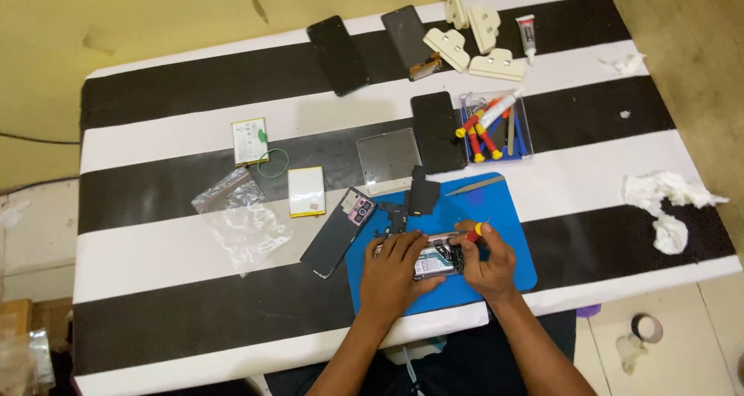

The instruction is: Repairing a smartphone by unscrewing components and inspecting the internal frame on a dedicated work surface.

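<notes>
Your left hand (393, 268) presses the opened phone (434, 255) flat on the blue mat (508, 245), long axis crosswise between both hands, while your right hand (488, 264) grips a red-handled screwdriver (475, 231) at its right end.

An opened phone (435, 256) lies flat on the blue mat (504, 210) near the front edge of the surface, its long side running left to right. Its back is off, showing a pale battery and dark inner parts with metal bits. A small screwdriver (476, 231) with a red and yellow handle stands tilted over the phone's right end.
</notes>
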